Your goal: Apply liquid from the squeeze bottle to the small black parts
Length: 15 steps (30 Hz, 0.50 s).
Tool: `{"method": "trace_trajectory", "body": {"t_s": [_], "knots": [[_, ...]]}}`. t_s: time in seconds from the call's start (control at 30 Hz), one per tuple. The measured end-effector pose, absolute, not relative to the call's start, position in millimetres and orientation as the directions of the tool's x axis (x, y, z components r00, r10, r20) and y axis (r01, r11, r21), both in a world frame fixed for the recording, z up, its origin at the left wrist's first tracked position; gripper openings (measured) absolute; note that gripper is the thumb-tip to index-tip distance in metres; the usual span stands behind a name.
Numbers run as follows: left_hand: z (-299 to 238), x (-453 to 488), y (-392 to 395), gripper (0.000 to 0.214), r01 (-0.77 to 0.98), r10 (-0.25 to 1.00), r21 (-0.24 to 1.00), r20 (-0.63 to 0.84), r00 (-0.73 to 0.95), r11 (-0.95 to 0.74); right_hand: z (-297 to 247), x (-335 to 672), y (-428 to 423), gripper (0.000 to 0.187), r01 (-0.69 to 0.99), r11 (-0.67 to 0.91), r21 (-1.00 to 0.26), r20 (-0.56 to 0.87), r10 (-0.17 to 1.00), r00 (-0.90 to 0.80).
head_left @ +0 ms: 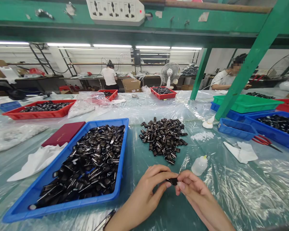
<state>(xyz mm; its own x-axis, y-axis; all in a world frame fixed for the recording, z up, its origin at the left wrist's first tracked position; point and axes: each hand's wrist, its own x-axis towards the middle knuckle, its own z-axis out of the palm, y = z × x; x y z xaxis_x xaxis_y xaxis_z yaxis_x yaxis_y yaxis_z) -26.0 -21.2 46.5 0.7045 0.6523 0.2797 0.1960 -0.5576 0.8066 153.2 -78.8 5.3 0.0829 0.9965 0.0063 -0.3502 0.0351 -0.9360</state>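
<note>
Between the fingers of my left hand is a small glossy black plastic part, gripped near its left end. My right hand pinches at the part's right end; whether a tiny piece sits in those fingertips is hidden. Just beyond my hands lies a heap of similar dark parts on the green mat. A translucent squeeze bottle with a yellowish tip stands by my right hand. Left of my hands, a blue tray holds many black parts. Small white pieces lie scattered behind the bottle.
White cloths and red-handled scissors lie to the right, near a small blue bin. A maroon box sits behind the blue tray. A green post slants down at right. Two people work farther back.
</note>
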Motion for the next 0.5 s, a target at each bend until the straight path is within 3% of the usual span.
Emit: {"method": "trace_trajectory", "body": {"t_s": [0.37,0.5], "knots": [[52.9,-28.6,-24.6,0.046,0.218,0.585,0.704,0.333,0.739,-0.676,18.1,152.7,-82.2,0.025,-0.414,-0.040,-0.910,-0.057,0.998,0.031],[55.3,-30.5,-26.1,0.047,0.212,0.495,0.548,0.441,0.749,-0.809,18.1,149.3,-84.0,0.031,-0.369,-0.028,-0.929,-0.053,0.997,0.058]]}}
